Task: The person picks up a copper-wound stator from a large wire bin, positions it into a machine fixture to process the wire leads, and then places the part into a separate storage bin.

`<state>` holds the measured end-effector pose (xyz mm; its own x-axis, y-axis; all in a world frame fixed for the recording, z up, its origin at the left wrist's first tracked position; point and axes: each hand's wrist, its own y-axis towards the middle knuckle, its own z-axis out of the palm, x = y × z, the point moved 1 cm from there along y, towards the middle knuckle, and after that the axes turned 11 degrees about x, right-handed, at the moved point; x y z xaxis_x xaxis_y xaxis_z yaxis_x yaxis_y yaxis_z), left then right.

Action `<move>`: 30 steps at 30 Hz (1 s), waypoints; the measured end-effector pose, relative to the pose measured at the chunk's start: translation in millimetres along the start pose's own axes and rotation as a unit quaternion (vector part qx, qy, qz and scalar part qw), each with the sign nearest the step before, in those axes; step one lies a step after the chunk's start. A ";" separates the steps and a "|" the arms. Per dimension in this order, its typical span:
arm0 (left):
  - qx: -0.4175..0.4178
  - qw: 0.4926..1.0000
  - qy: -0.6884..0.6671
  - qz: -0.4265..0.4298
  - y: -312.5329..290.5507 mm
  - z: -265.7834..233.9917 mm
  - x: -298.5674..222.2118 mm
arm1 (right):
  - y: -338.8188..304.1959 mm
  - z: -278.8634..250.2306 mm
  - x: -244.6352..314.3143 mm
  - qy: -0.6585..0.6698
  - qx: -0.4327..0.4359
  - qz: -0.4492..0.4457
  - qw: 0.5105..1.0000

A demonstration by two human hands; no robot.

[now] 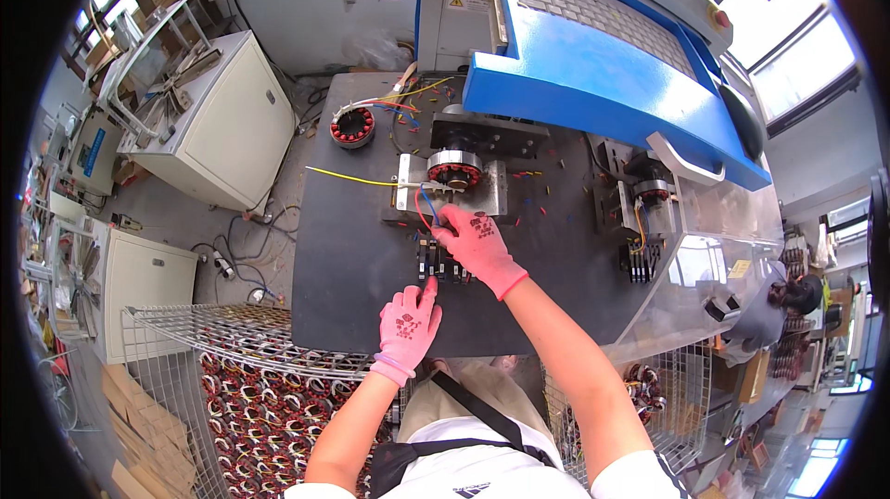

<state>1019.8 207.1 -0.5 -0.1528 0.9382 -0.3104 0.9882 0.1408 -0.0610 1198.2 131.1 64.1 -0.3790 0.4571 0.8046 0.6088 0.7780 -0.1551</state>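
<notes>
A motor stator (454,171) with red windings sits in a metal fixture (491,193) on the dark table. Yellow, red and blue wires lead out of it; the yellow wire (350,176) stretches away to the left. My right hand (476,244), in a pink glove, pinches the ends of the red and blue wires (426,205) just in front of the fixture. Below it stands a row of small black clips (432,260). My left hand (408,328), gloved in pink too, has its index finger stretched out to touch the near end of these clips; I see nothing held in it.
Another stator (352,128) lies at the table's far left. A blue-framed machine (603,82) overhangs the back, with a second fixture (640,198) and clear panel at right. Wire baskets (278,360) of stators flank me below the table. A person (774,309) is far right.
</notes>
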 end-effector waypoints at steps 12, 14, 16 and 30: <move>-0.271 0.408 -0.868 -0.084 112.9 -86.3 96.8 | -15.0 -0.1 28.6 0.104 -0.035 0.061 0.992; -0.215 0.456 -0.864 0.005 118.6 -103.4 98.3 | -10.4 3.9 18.3 0.150 -0.017 0.050 0.987; -0.156 0.585 -0.794 0.048 95.2 -118.6 59.5 | -8.4 4.6 16.3 0.323 0.078 0.102 0.938; -0.029 0.996 -0.076 -0.021 2.4 -17.8 3.4 | 0.7 10.4 -4.3 0.038 0.007 -0.001 0.999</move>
<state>1021.9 216.4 15.2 -0.1892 0.8730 -0.4495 0.9795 0.2001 -0.0236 1193.0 134.2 54.6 -0.3264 0.4217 0.8459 0.5986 0.7848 -0.1603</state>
